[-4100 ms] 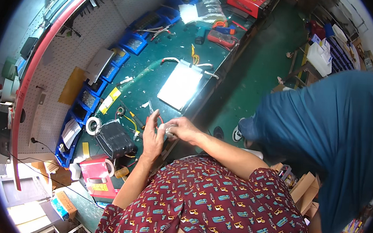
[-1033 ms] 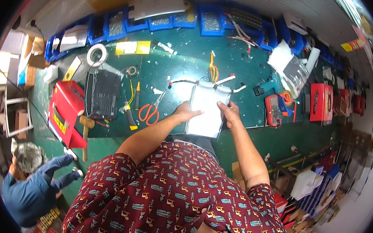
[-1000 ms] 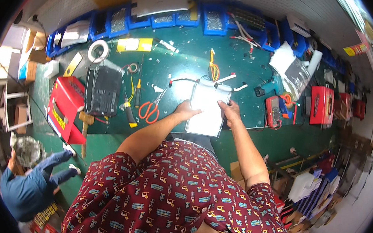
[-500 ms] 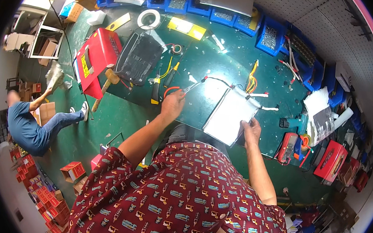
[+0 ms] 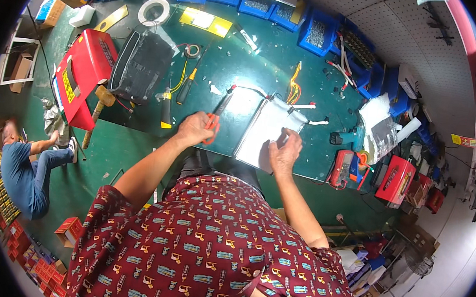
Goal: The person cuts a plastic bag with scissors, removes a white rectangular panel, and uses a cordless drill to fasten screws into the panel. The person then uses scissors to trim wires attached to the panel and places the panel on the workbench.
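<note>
Left fingers (image 5: pixel 202 129) around the orange-handled scissors (image 5: pixel 216 124)

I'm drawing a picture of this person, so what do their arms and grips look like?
The short sleeves are maroon, dotted with small light-blue, yellow and white figures, like the rest of the shirt. Both forearms are bare. The left grip and right grip wear no gloves, and no watch shows.

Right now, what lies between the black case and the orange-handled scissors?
In the head view, a yellow-handled screwdriver, a yellow-tipped tool and a yellow wire lie between the black case and the scissors at the left hand.
</note>
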Action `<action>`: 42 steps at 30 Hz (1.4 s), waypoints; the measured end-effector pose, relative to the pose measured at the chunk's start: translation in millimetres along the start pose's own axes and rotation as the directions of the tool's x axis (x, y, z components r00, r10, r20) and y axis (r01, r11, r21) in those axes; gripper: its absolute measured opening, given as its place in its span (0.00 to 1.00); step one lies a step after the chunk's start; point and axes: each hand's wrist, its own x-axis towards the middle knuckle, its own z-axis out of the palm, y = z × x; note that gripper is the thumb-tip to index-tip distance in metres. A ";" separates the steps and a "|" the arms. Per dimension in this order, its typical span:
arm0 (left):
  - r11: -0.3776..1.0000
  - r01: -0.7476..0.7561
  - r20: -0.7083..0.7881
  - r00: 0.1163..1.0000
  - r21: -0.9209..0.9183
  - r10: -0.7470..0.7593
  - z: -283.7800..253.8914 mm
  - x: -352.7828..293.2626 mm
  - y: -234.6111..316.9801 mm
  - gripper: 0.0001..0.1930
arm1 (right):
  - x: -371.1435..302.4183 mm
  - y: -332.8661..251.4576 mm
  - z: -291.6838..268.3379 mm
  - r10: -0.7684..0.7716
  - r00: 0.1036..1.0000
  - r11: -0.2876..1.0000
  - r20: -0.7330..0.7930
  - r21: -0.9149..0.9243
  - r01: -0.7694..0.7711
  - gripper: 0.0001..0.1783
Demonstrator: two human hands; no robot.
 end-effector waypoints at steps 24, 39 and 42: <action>0.654 0.406 0.647 0.744 -0.638 0.169 43.0 37.5 -8.9 0.20 | 2.2 -40.3 5.6 0.100 0.919 0.938 0.382 -0.345 0.041 0.69; 0.510 0.443 0.618 0.747 -0.738 0.245 59.2 53.0 -16.7 0.18 | 1.9 -41.0 4.8 0.076 0.915 0.931 0.397 -0.356 0.078 0.69; 0.505 0.440 0.614 0.748 -0.743 0.251 59.4 56.4 -17.0 0.18 | 2.4 -42.0 4.5 0.097 0.908 0.932 0.407 -0.356 0.060 0.69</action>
